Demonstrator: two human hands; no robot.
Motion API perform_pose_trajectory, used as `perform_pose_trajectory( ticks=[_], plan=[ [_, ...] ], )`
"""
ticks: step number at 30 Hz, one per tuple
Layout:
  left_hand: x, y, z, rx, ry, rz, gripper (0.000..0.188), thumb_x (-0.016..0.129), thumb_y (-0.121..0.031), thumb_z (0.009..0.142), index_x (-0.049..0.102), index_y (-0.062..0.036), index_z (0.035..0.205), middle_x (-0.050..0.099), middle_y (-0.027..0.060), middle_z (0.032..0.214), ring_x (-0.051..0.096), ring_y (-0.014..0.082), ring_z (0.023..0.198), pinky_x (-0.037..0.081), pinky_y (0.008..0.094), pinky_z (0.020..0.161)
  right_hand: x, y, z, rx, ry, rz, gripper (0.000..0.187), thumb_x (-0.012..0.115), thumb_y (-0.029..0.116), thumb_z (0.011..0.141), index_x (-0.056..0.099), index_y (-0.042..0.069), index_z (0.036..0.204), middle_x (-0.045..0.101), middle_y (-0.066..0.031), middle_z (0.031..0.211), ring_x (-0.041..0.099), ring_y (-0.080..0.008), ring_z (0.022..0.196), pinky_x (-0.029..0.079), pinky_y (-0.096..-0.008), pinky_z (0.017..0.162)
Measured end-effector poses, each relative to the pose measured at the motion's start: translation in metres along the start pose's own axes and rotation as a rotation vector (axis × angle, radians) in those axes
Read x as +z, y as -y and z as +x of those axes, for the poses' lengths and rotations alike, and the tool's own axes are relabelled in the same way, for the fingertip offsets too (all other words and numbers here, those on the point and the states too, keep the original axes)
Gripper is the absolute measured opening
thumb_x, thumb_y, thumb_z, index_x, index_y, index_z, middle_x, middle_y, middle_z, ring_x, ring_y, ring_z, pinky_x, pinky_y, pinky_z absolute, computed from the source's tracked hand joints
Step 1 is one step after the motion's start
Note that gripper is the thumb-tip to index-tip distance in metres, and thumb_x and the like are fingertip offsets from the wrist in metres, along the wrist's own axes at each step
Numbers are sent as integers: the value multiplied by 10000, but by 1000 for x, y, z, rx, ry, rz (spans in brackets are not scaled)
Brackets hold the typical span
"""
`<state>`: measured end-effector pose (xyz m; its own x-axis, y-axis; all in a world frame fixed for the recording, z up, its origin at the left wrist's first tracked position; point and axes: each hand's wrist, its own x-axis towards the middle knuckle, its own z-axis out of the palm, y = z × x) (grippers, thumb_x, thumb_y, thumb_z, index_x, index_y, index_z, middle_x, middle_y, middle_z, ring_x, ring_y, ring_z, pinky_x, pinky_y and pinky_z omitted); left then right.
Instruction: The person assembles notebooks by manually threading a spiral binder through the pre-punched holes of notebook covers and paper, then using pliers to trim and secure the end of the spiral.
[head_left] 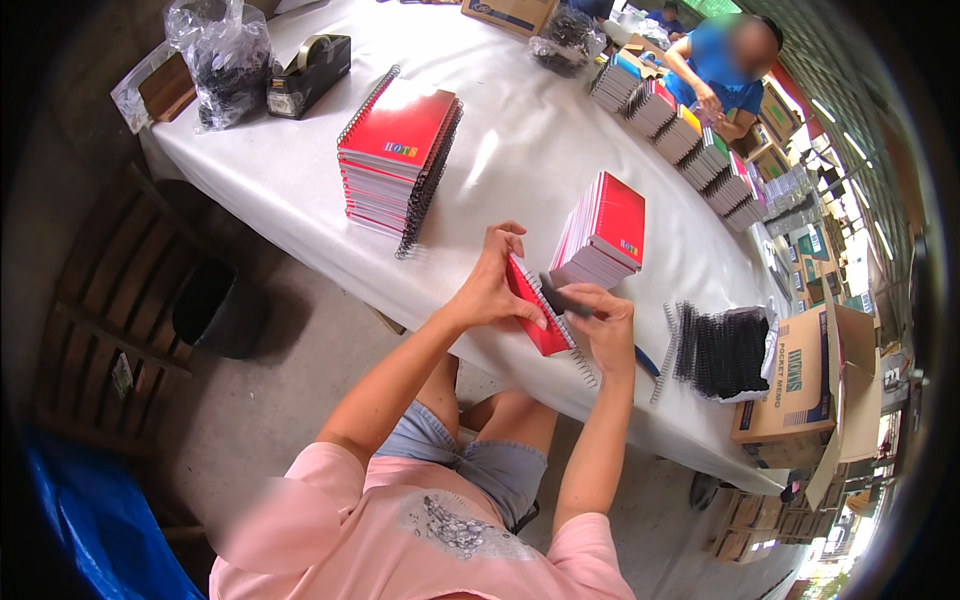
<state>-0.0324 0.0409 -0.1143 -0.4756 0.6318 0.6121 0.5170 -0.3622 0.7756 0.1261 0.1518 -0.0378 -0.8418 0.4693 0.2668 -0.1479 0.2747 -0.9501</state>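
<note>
My left hand [492, 282] grips a red-covered notebook [540, 337], tilted up at the table's near edge, fingers on one cover and thumb on the other. A wire spiral [582, 366] runs along the notebook's right edge, and its lower end sticks out past the cover. My right hand [606, 318] is closed beside that edge, its fingers pinching a dark, blurred object [552, 293] against the spiral; its exact kind cannot be made out. Just beyond stands a stack of red notebooks [617, 222] with no coils showing. Farther left is a stack of spiral-bound red notebooks [395, 135].
Black spiral coils [722, 350] lie in a pile at the right, by an open cardboard box [785, 375]. A blue tool [647, 362] lies near my right hand. A tape dispenser [310, 75] and a bag of coils [228, 75] stand far left. A co-worker [722, 75] handles things behind notebook stacks.
</note>
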Motion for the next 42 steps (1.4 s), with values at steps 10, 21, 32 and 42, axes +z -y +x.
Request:
perform_pose_trajectory(
  ticks=[10, 21, 32, 42],
  plan=[
    [3, 2, 2, -107, 20, -85, 1027, 917, -477, 349, 280, -33, 1021, 363, 206, 1153, 383, 292, 1127, 353, 375, 940, 7, 0, 15, 82, -50, -195, 279, 602, -158, 628, 687, -64, 877, 660, -168, 950, 632, -209, 868, 494, -302, 811],
    [3, 0, -1, -73, 69, -7, 1162, 900, -504, 378, 230, 67, 1137, 328, 207, 1159, 393, 322, 1124, 367, 377, 942, 23, 2, 14, 130, -133, 47, 266, 549, -109, 704, 687, -35, 919, 672, -103, 870, 619, -149, 824, 467, -238, 770],
    [-1, 7, -9, -13, 51, -22, 926, 845, -456, 569, 269, 20, 1116, 325, 172, 1103, 418, 286, 1043, 380, 353, 908, 8, 20, 3, -55, -252, -317, 307, 548, -57, 702, 690, -3, 968, 676, -95, 931, 614, -125, 822, 471, -243, 739],
    [4, 3, -5, -197, -343, -475, 359, 712, 8, 740, 538, -65, 1046, 534, -8, 878, 517, 73, 802, 418, 210, 704, -115, -45, -15, 259, -185, -1128, 388, 490, -52, 756, 640, 75, 1090, 628, -124, 1100, 556, -282, 1089, 400, -407, 968]
  ],
)
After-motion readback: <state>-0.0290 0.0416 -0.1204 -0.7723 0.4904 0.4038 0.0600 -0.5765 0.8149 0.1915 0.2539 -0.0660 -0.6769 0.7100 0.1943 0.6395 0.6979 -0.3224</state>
